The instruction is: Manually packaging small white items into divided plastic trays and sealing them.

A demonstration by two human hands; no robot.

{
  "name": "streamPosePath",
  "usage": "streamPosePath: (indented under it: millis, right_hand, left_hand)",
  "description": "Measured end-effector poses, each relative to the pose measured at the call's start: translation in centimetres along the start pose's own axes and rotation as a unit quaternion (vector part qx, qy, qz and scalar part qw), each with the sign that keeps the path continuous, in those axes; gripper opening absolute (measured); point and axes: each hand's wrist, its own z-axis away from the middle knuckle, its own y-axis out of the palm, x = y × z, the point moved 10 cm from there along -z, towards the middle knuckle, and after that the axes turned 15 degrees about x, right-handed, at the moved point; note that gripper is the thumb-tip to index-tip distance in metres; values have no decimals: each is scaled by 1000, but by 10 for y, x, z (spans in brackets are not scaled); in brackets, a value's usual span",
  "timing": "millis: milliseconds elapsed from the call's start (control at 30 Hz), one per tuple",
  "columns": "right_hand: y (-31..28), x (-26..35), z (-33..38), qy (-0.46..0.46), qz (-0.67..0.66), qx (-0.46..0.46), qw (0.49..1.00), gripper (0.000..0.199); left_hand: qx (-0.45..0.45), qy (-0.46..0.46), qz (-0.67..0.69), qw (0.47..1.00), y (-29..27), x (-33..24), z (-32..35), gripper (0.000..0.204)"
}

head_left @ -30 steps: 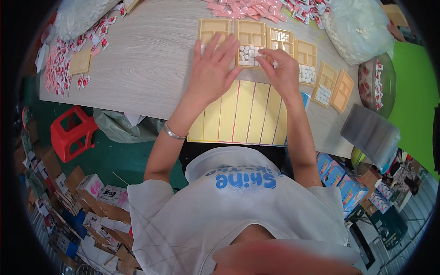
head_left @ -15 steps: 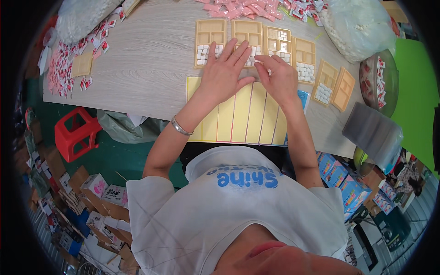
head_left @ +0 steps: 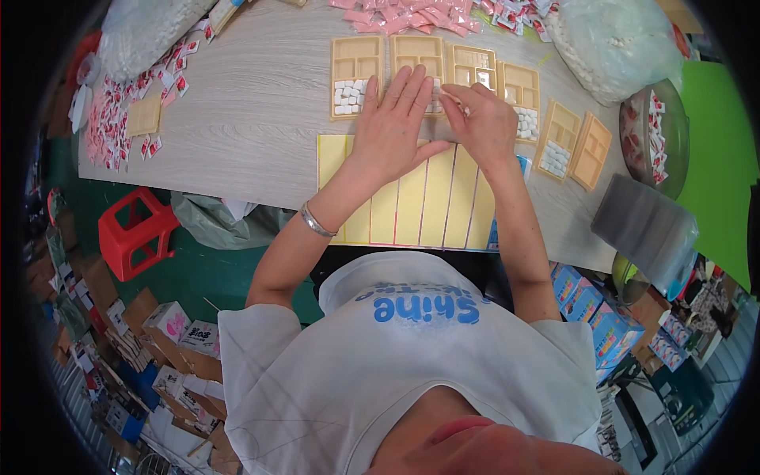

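My left hand (head_left: pixel 394 119) lies flat over the lower part of the second beige compartment tray (head_left: pixel 417 49), fingers stretched and thumb out to the right. Close beside it, my right hand (head_left: pixel 487 131) pinches thumb and forefinger together near the edge between the second tray and the third tray (head_left: pixel 473 57). What sits in that pinch is too small to make out. Small white pellet-like pieces (head_left: pixel 349 96) fill the lower compartment of the first tray (head_left: pixel 356 49). More white pieces show in the fourth tray (head_left: pixel 519 77); my hands partly cover those in the second and third.
A fifth tray (head_left: pixel 564 123) and a sixth tray (head_left: pixel 590 152) lie angled at right. Nearer me is a yellow striped board (head_left: pixel 408 206). Pink packets (head_left: pixel 408 17) lie behind, small red-and-white sachets (head_left: pixel 111 119) at left. A clear bowl (head_left: pixel 673 150) and a bag of white pieces (head_left: pixel 613 47) stand right.
My right fingertips have shifted slightly away from me and right, toward the third tray. My left hand stays over the second tray, its thumb reaching a little farther right. The whole view has shifted slightly.
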Motion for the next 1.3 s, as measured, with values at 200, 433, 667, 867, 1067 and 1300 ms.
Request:
streamPosePath:
  millis: [200, 433, 667, 867, 1067, 1300]
  right_hand:
    - [1, 5, 8, -35, 33, 25, 999, 14]
    - [-109, -79, 0, -25, -150, -185, 971, 13]
    - [-281, -247, -89, 141, 86, -253, 953, 44]
    - [-215, -334, -189, 261, 347, 144, 889, 40]
    - [-195, -356, -213, 160, 361, 131, 909, 29]
    - [-228, -218, -137, 72, 342, -200, 915, 29]
  left_hand:
    - [49, 12, -47, 998, 11, -11, -2, 101]
    - [42, 42, 7, 998, 6, -21, 1, 100]
    - [-79, -165, 54, 982, -43, 79, 65, 91]
    - [-24, -146, 54, 987, -4, 49, 129, 85]
    - [72, -66, 28, 995, 22, 9, 128, 77]
    - [99, -57, 35, 993, 12, 17, 127, 75]
